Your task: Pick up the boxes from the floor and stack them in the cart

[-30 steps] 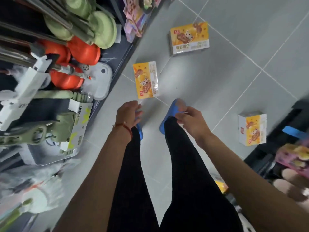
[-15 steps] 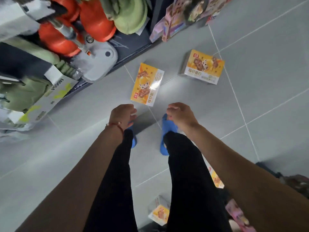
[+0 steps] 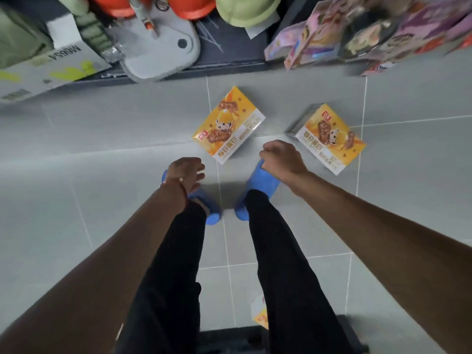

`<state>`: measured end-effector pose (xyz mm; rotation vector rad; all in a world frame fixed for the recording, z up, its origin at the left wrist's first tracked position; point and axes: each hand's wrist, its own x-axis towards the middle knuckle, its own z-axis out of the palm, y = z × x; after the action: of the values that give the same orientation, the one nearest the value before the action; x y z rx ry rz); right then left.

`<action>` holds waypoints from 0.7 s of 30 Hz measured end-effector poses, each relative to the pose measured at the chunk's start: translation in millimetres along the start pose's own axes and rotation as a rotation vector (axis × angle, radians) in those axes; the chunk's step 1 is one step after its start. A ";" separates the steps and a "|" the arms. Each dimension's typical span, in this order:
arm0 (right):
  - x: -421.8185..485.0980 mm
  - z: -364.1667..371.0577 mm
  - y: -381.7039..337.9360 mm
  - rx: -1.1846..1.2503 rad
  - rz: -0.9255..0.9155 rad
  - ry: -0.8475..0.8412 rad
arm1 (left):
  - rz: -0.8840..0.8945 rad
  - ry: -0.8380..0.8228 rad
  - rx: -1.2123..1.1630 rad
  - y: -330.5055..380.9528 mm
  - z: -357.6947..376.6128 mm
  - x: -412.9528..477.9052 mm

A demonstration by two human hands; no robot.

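Below, three yellow boxes [image 3: 228,124] on floor; left hand [image 3: 187,172] loosely spread, right hand [image 3: 281,159] curled, both empty.

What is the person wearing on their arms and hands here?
Both arms are bare, with no sleeves and no gloves. The left hand has a thin red string bracelet with a small pale bead at the wrist. The right hand wears nothing visible.

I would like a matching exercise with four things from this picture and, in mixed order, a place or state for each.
Things:
1. left hand
2. middle yellow box
3. right yellow box
4. grey mop head

Places or states:
A. on the floor, beside the right hand
B. on the dark shelf base
C. empty, red string at its wrist
D. on the floor, ahead of the blue slippers

Pairs: 1-C, 2-D, 3-A, 4-B
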<state>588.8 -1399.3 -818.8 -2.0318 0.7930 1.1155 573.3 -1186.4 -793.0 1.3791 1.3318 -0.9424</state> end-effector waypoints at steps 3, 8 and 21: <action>32.8 -9.1 3.4 -0.011 -0.016 -0.007 | -0.029 0.007 -0.067 -11.2 15.1 26.6; 101.1 -5.4 -0.6 -0.104 -0.056 0.073 | -0.053 0.062 -0.134 -19.4 32.5 94.6; 257.9 62.3 -21.8 -0.088 -0.169 0.007 | 0.047 0.097 -0.425 -27.6 91.7 260.0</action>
<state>692.2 -1385.0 -1063.7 -2.1325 0.5724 1.0643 581.2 -1212.8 -1068.7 1.1298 1.4646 -0.5245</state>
